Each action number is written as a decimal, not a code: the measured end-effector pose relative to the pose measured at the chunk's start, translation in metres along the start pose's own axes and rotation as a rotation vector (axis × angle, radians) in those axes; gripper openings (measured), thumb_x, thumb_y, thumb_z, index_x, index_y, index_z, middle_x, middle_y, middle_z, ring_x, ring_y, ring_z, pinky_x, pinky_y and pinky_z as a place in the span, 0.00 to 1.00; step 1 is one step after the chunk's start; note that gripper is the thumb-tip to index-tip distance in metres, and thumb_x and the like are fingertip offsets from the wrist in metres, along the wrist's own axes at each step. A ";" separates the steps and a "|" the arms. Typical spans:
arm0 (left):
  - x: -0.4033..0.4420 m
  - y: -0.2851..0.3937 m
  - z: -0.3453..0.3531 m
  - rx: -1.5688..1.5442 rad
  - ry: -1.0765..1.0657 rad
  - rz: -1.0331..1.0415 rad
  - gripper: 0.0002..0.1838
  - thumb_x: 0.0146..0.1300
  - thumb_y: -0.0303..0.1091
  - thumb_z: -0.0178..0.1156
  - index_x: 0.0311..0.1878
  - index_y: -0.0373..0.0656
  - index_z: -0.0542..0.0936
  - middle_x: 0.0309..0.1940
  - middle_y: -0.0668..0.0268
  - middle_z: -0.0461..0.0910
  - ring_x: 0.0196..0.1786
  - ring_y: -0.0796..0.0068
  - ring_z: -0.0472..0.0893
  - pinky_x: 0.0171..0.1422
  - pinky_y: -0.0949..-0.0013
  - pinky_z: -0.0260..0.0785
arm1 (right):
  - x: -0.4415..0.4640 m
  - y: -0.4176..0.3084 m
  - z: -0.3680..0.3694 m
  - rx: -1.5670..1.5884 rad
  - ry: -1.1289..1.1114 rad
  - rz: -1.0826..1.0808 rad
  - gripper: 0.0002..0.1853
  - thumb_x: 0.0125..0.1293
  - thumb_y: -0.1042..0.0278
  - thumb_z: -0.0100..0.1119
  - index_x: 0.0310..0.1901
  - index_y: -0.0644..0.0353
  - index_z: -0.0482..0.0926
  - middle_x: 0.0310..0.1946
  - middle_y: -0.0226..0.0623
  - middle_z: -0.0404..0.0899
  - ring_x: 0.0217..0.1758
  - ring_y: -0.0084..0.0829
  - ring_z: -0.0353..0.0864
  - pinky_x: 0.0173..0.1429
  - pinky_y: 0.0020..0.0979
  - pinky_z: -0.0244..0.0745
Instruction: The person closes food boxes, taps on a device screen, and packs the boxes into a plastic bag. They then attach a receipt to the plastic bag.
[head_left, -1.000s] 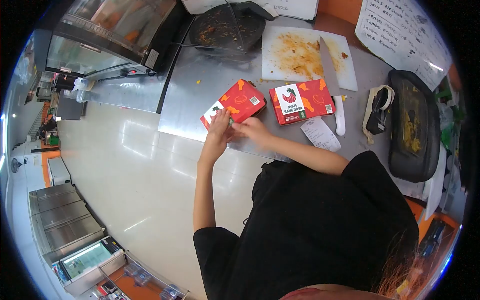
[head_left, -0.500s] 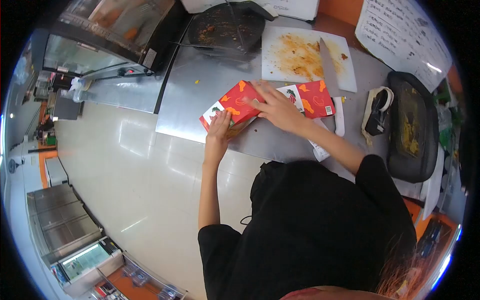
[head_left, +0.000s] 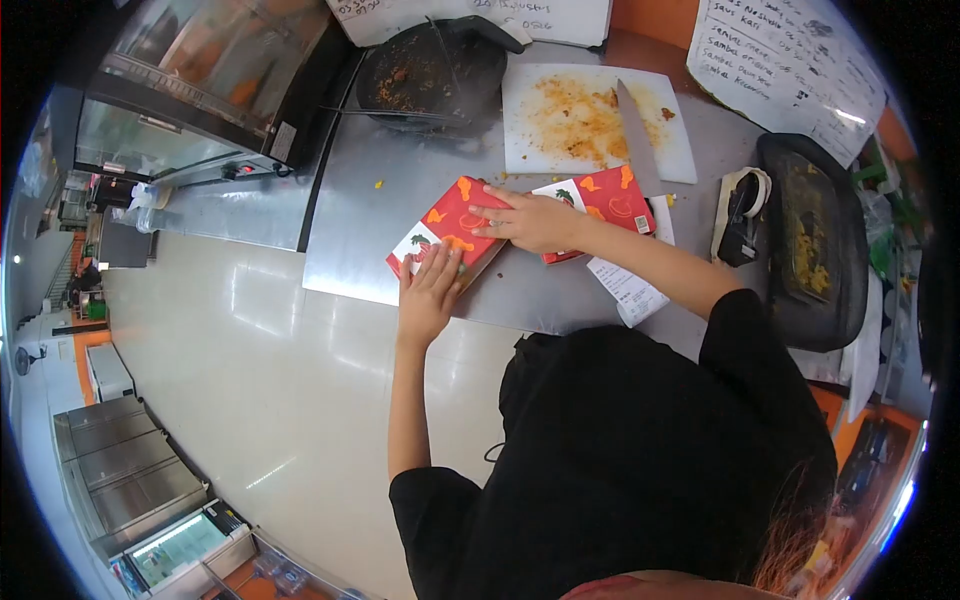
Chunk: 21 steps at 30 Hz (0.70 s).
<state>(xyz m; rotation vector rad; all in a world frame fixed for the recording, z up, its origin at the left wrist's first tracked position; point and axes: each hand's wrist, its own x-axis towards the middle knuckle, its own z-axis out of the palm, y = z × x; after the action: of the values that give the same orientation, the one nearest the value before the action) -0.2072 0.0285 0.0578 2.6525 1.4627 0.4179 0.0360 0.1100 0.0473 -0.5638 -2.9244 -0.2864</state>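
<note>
A red box with orange shapes point(head_left: 455, 216) lies tilted near the front edge of the steel counter point(head_left: 345, 215). My left hand point(head_left: 430, 285) rests on its near left part with fingers stretched over the lid. Across its right end lies my right hand point(head_left: 535, 221), fingers spread on top. A second red box point(head_left: 625, 200) sits just to the right, partly covered by my right hand and forearm. A printed receipt point(head_left: 628, 290) lies below that box, and my right forearm passes over its upper side.
Behind the boxes are a stained white cutting board point(head_left: 560, 120) with a knife point(head_left: 636, 130) on it and a dark round pan point(head_left: 430, 75). A black tray point(head_left: 815, 240) stands at the right, a glass display cabinet point(head_left: 200, 80) at the left.
My right hand has moved from the box's near side to its right end, and its fingers have spread. My left hand stays on the box. The whole view has shifted slightly.
</note>
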 end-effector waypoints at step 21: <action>-0.005 0.002 0.050 0.019 0.440 -0.116 0.21 0.45 0.37 0.65 0.44 0.45 0.73 0.45 0.66 0.74 0.49 0.70 0.72 0.61 0.58 0.50 | 0.036 -0.013 0.049 1.183 0.274 0.954 0.27 0.60 0.65 0.43 0.59 0.70 0.56 0.54 0.54 0.64 0.54 0.43 0.67 0.57 0.33 0.60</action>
<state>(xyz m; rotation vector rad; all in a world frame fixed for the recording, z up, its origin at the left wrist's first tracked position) -0.1941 0.0266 0.0090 2.5795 1.7219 1.0326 -0.0079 0.1211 0.0037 -1.3245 -1.7356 1.2159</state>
